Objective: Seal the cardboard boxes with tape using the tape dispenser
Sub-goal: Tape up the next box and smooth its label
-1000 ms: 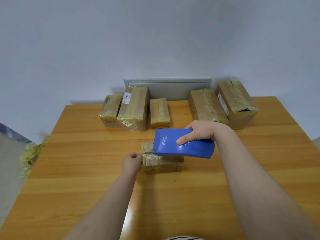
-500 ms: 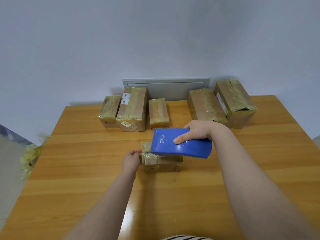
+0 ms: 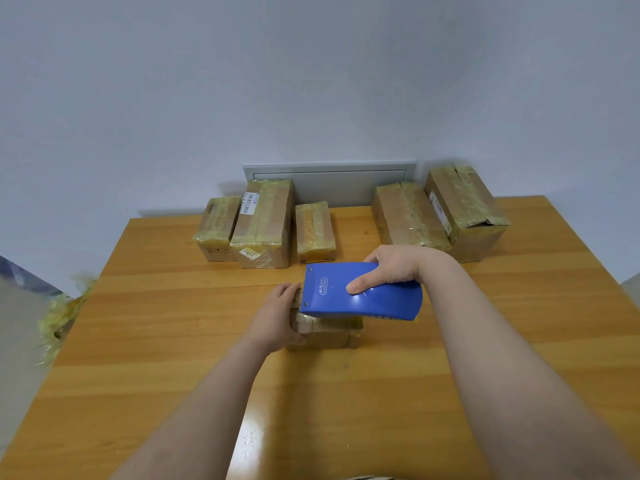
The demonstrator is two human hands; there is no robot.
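Hands on both pieces now: the right hand (image 3: pixel 391 268) has its grip clamped on the blue tape dispenser (image 3: pixel 360 296), thumb across the flat side and fingers over the far edge, while the left hand (image 3: pixel 277 317) wraps its grip round the left end of the small box (image 3: pixel 325 332) in the middle of the counter (image 3: pixel 346 410). That left hold looks like bracing, I'd say, so the box can't skid when tape is drawn across it. The dispenser sits over the box top and covers most of it, its nose right up against the left fingers. Whether its mouth touches the cardboard is hidden under the blue shell. Yellowish tape is on the box already, so this reads as a fresh strip starting at the left end. So the box lies directly beneath the right hand's tool and against the left palm. Along the far edge, five boxes (image 3: pixel 263 223) stand taped, well apart from the work. Tape scraps (image 3: pixel 57 320) hang off the counter's left side.
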